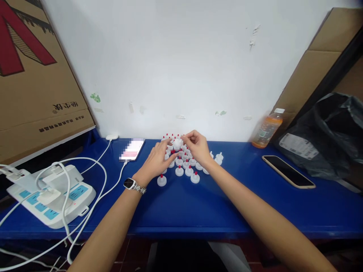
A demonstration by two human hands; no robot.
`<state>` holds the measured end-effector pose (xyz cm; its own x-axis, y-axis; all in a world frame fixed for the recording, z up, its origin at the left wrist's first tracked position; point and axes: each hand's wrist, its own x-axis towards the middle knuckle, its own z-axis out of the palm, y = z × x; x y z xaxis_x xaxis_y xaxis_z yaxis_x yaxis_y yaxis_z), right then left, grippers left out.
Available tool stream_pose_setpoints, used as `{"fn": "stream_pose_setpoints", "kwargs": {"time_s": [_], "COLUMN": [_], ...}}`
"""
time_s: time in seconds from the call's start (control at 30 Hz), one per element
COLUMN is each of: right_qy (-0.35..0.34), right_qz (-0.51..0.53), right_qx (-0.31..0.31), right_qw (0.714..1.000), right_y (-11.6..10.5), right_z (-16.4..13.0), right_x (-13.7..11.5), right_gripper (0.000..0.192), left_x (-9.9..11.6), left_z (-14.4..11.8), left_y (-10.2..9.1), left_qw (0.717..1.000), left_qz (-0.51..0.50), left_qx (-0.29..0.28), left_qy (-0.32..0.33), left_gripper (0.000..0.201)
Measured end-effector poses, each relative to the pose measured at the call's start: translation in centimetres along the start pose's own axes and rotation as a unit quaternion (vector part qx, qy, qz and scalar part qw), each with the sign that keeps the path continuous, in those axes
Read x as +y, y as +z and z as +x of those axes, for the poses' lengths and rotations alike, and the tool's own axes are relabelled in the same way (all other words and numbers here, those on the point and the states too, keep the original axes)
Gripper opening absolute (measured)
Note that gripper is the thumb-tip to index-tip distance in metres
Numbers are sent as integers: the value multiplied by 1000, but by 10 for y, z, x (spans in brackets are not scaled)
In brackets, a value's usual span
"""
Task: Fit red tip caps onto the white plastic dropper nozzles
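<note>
Both hands meet over a cluster of small white caps with red tips (181, 166) at the back-middle of the blue table (181, 211). Left hand (159, 160) lies palm down, fingers curled in, fingertips pinching one white cap (177, 143) at the front of the pile. Right hand (197, 145) is curled, thumb and forefinger closed near the top of that same cap; whether they hold a red tip I can't tell, too small. Looks like one hand steadies, the other works the top.

Caps stand base down, red tips up, in rough rows, so they don't roll and stay within easy reach. A few strays (218, 158) lie tipped over just right of the group.

Smartwatch (129, 184) on the left wrist, metal band.

Left of the caps: phone (132, 149) flat, screen lit and blurred, white cable (113, 181) running to a white power strip (51, 196) with blue sockets near the left edge, several plugs in it. White charger puck (112, 136) by the wall.

Right: second phone (287, 171) flat, screen dark, well apart from the caps. Orange drink bottle (266, 128) leans against the wall, label unreadable. Black plastic bag (331, 139) beyond it carries a white shipping label, text too small to read.

Cardboard box (34, 75) upper left: red graphic, Chinese print upside down, not legible. More cardboard (317, 64) leans upper right.
</note>
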<state>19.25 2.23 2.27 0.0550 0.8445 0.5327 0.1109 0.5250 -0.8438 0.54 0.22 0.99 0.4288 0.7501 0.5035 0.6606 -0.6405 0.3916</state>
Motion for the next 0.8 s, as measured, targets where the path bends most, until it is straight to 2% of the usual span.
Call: {"fn": "stream_pose_setpoints", "kwargs": {"time_s": [0.07,0.17,0.27,0.37,0.53,0.6,0.67,0.8], "right_qy": [-1,1,-14,-33,-40,-39,-40,-30], "right_qz": [-14,-57,-120,-183,-335,-377,-391,-365], "right_qx": [35,26,-14,-69,-164,-210,-236,-241], "right_qw": [999,998,993,980,927,901,889,899], "right_y": [-8,-9,5,27,60,66,66,60], "right_z": [7,16,25,40,67,72,74,74], "right_x": [4,11,18,26,39,41,42,46], "right_gripper": [29,22,14,7,9,12,14,13], "left_x": [-3,-7,-11,-15,-24,-25,-25,-23], "left_z": [-1,-1,-1,-2,-3,-4,-4,-3], "left_y": [-3,-6,-10,-13,-15,-15,-14,-12], "left_qw": [998,993,994,995,998,998,998,998], "left_qz": [23,41,45,32,8,5,6,13], "left_qx": [-54,-109,-103,-92,-70,-68,-69,-68], "left_qy": [15,22,12,3,-7,-11,-10,-7], "left_gripper": [40,29,24,19,20,20,20,22]}}
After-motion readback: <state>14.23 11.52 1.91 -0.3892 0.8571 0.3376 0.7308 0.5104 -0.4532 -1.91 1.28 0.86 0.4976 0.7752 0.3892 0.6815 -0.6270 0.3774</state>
